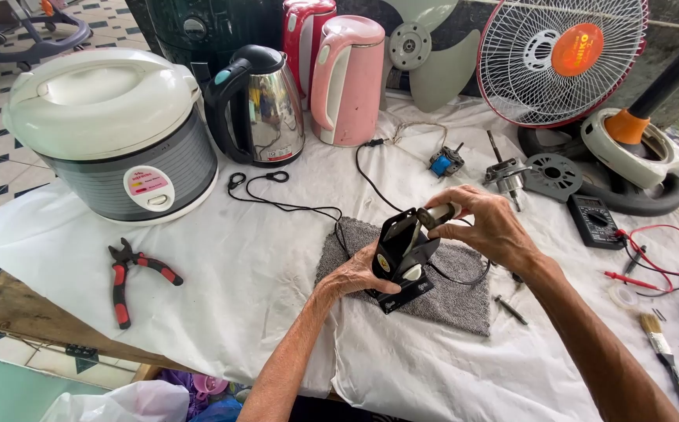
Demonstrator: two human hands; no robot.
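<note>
We hold a small black fan motor assembly [404, 254] above the grey towel [456, 293] at the centre of the desk [261, 266]. Our left hand [359, 275] grips its lower edge from 8 o'clock; our right hand [484, 223] pinches the pale cylindrical part at its top from 2 o'clock. A black cord [292, 205] trails from the unit toward 10 o'clock.

Status, as we judge it: the unit is out of its housing and under inspection; reassembly is not yet done. The fan blade [433, 62], guard [562, 59] and base [628, 160] lie separate at 1 o'clock. The pliers [128, 277] rest at 9 o'clock, the multimeter [593, 220] at 3 o'clock.
</note>
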